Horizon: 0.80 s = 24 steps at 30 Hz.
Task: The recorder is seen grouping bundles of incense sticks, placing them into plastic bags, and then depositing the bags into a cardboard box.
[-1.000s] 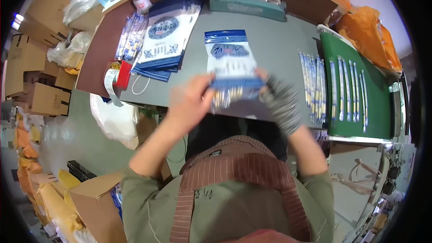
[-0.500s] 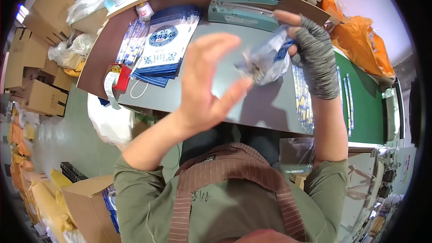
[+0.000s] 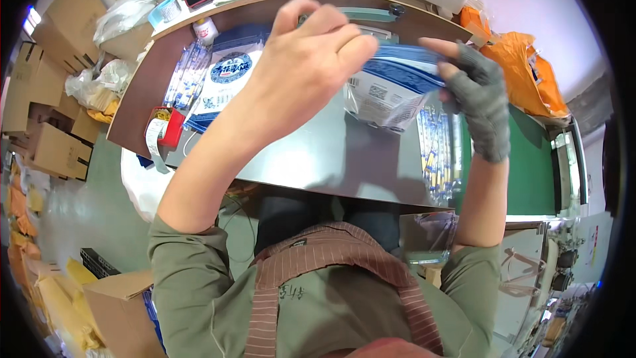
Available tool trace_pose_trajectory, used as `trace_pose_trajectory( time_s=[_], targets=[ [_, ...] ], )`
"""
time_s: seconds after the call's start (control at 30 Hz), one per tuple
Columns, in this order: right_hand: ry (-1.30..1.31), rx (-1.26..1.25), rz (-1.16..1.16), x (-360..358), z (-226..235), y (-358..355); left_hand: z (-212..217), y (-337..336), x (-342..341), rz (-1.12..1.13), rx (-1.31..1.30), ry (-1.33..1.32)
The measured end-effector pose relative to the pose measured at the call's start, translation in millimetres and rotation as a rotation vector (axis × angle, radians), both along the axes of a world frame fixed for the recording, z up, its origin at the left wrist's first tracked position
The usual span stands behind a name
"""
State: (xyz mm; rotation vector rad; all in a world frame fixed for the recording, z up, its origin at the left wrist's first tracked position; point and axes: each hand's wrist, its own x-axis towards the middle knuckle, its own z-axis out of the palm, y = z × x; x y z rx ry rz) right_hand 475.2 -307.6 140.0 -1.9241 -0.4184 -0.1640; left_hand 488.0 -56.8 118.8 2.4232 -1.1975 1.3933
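- Head view: a blue-and-white plastic pouch (image 3: pixel 391 89) hangs between both hands, raised over the grey surface (image 3: pixel 298 172), its clear end downward.
- Left hand (image 3: pixel 318 53): bare, fingers curled closed; its grip appears to pinch the pouch's upper left corner, though the back of the hand hides the contact.
- Right hand (image 3: pixel 474 83): in a grey fingerless glove (image 3: pixel 491 126), its grip drawn nearly closed on the pouch's right end, somewhat blurred.
- Nearby: a teal bag sealer (image 3: pixel 371 14) beyond, a stack of printed pouches (image 3: pixel 228 73) leftward, slim wrapped sticks (image 3: pixel 436 159) rightward.
- Slip risk: slick film could slide from either pinch, dropping the pouch.
- Tear risk: an uneven pull could crease or split the blue band.
- Scatter risk: a low sweep of the right hand could disturb the sticks.
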Motion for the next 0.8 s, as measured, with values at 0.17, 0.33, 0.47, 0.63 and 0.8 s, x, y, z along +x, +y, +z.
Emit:
trace_pose_trajectory(
  time_s=[0.17,0.33,0.47,0.63,0.8],
  targets=[
    [-0.001,-0.198,0.089,31,-8,-19,26,-9,-5,-0.003,0.045,0.055],
    [0.038,-0.287,0.089,53,16,-5,25,-7,26,0.044,0.065,-0.025],
    [-0.032,-0.198,0.109,100,18,-6,40,-4,55,0.207,0.146,0.124],
    [-0.624,-0.294,0.010,25,-3,9,27,0,8,0.126,-0.058,-0.013],
    [-0.311,-0.692,-0.098,-15,-129,-12,-107,32,-22,-0.044,0.039,0.577]
  ],
)
